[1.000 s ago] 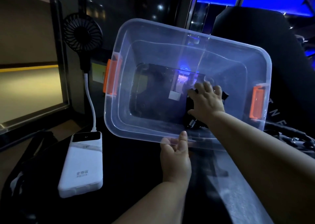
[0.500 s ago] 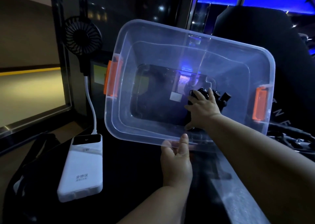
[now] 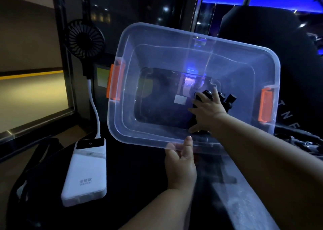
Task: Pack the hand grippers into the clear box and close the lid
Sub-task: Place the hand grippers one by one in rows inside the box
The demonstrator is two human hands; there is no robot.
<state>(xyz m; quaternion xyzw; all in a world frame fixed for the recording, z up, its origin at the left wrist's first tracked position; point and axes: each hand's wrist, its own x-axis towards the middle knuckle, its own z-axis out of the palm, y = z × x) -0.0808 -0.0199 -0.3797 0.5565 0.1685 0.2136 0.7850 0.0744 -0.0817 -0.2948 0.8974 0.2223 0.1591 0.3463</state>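
A clear plastic box with orange latches is tilted so its open top faces me. My left hand grips its near rim from below. Inside, at the lower right of the box floor, lies a black hand gripper. My right hand reaches into the box and rests over that gripper, fingers curled on it. Most of the gripper is hidden under the hand. No lid shows.
A white power bank lies at the left on the dark table, cabled to a small black fan behind it. A black bag sits at far left. A dark chair back stands behind the box, and black gear lies at right.
My right hand has slid down and right inside the box with the black gripper, and its fingers have curled tighter. The box has tilted slightly; my left hand stays on the rim.
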